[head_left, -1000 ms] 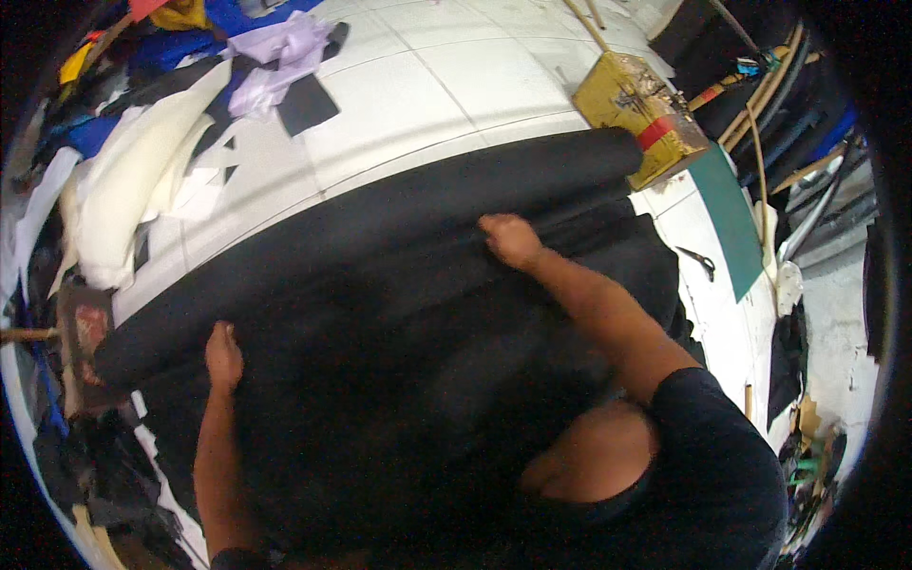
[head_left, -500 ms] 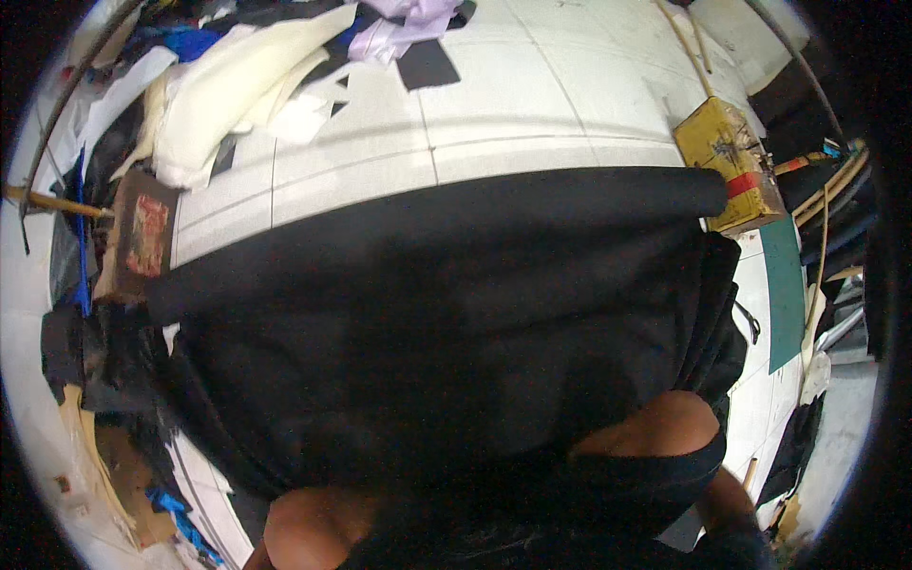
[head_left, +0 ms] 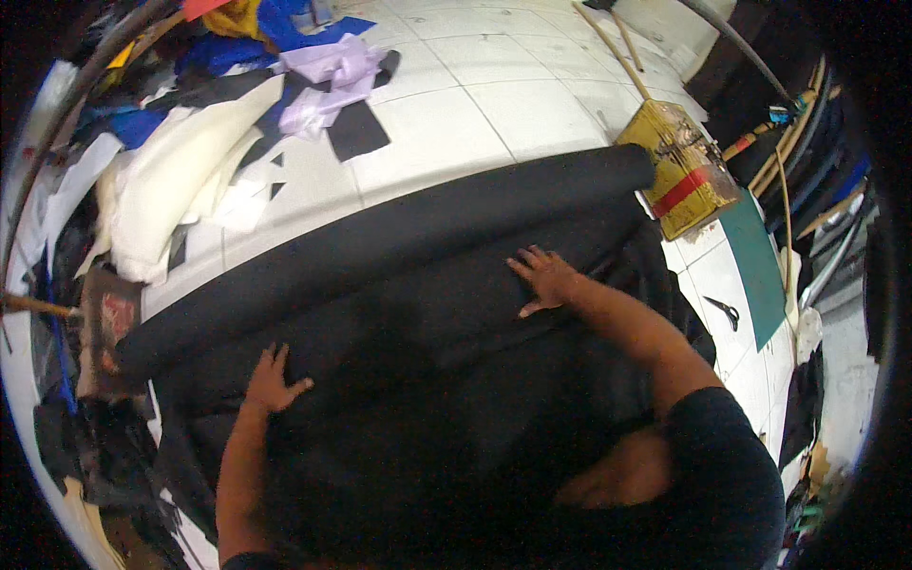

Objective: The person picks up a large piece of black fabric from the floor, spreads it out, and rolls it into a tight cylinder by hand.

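A wide sheet of black fabric (head_left: 427,313) lies spread over the tiled floor, its far edge wound into a long roll (head_left: 418,223). My left hand (head_left: 273,382) rests flat on the fabric near the left part of the roll, thumb and fingers spread. Farther right, my right hand (head_left: 541,280) lies on the cloth just short of the roll, its fingers also apart. Neither hand holds anything. The near part of the fabric is dark and partly hidden by my arms and knee.
The roll ends near a yellow box with a stick (head_left: 676,171) at right and a dark brown box (head_left: 106,332) at left. Scissors (head_left: 724,312) lie right of the fabric beside a green sheet (head_left: 755,266). Cream cloth (head_left: 185,180) and lilac cloth (head_left: 332,81) lie far left.
Both my hands have come into view and reached forward onto the black fabric. The view has shifted and tilted, showing the scissors more fully at right.
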`<state>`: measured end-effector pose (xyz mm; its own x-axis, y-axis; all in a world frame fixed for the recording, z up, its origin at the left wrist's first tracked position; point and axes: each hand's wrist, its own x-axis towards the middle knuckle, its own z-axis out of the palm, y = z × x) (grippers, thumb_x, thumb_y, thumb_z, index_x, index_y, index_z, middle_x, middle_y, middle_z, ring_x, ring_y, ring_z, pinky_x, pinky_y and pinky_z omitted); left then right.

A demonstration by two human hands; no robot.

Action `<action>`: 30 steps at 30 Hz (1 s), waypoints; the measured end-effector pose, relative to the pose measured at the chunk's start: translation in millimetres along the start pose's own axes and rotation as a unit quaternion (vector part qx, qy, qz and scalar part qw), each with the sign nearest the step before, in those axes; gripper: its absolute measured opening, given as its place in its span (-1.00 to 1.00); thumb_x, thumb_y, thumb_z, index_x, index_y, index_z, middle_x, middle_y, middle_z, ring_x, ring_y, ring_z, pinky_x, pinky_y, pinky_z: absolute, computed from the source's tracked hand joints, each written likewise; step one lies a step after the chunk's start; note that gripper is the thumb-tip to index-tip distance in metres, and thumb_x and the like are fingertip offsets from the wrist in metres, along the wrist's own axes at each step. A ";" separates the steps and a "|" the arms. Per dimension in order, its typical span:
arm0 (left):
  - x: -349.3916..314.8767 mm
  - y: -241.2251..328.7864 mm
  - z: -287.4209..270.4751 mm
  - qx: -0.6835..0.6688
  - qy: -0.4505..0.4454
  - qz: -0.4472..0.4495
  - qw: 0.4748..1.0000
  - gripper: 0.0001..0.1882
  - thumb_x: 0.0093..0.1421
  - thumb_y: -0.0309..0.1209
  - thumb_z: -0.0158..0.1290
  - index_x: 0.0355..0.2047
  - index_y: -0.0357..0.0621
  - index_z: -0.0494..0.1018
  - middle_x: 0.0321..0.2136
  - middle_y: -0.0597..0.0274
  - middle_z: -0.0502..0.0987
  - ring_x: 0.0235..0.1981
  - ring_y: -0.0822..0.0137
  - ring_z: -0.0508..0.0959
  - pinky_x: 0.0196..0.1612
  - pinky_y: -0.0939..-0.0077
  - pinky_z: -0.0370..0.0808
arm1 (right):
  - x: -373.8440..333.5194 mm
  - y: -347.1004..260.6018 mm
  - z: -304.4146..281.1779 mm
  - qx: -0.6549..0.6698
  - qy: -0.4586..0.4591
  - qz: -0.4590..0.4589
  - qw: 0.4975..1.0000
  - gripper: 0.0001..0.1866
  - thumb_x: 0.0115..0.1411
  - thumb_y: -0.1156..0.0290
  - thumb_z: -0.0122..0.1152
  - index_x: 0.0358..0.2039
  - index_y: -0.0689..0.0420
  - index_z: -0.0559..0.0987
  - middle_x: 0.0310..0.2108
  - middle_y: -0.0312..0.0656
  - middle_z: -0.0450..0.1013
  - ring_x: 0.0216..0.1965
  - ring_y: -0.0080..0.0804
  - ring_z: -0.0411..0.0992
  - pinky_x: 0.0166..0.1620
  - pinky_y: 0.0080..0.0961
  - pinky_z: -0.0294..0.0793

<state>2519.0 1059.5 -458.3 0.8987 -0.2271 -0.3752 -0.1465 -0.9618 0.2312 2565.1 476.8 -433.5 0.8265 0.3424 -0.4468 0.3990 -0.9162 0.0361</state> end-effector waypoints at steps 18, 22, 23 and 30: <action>30.2 12.5 -51.4 -0.112 0.210 0.000 0.971 -0.54 0.38 -0.17 -0.24 -0.37 -0.35 0.43 -0.34 -0.26 0.49 -0.25 -0.28 0.45 -0.22 -0.04 0.35 | 38.3 19.3 -38.9 0.162 0.179 0.087 0.967 -0.56 0.36 0.05 -0.20 -0.27 0.19 0.45 -0.33 0.12 0.51 -0.23 0.17 0.46 -0.15 0.02 0.41; -132.2 32.1 -31.8 -0.145 0.068 -0.042 0.986 -0.62 0.34 -0.24 -0.21 -0.24 -0.24 0.54 -0.23 -0.12 0.56 -0.17 -0.14 0.52 -0.08 0.12 0.44 | -97.9 -27.7 -20.4 0.125 0.169 0.001 0.978 -0.55 0.35 0.01 -0.19 -0.29 0.12 0.51 -0.36 0.07 0.52 -0.31 0.14 0.49 -0.17 -0.01 0.48; -172.7 60.8 -34.4 -0.115 -0.035 -0.086 0.989 -0.60 0.35 -0.20 -0.19 -0.17 -0.23 0.54 -0.17 -0.10 0.57 -0.12 -0.06 0.54 0.03 0.15 0.43 | -144.6 -47.8 -12.0 0.165 0.109 0.021 0.980 -0.54 0.34 -0.01 -0.19 -0.31 0.09 0.54 -0.34 0.02 0.53 -0.31 0.13 0.49 -0.17 -0.02 0.48; -283.1 102.8 -23.2 -0.144 -0.370 -0.054 0.916 -0.64 0.26 -0.24 -0.12 -0.17 -0.19 0.56 -0.19 0.08 0.59 -0.15 0.10 0.57 0.02 0.26 0.45 | -277.8 -142.9 -131.3 0.304 -0.242 0.034 0.921 -0.57 0.21 -0.04 0.01 -0.14 -0.04 0.64 -0.15 -0.02 0.54 -0.08 -0.04 0.49 0.01 -0.24 0.47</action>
<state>2259.2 1028.4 -307.4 0.3587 -0.2762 -0.8916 0.1379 -0.9291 0.3433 2330.6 540.0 -197.1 0.5094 0.2817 -0.8131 -0.0655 -0.9295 -0.3630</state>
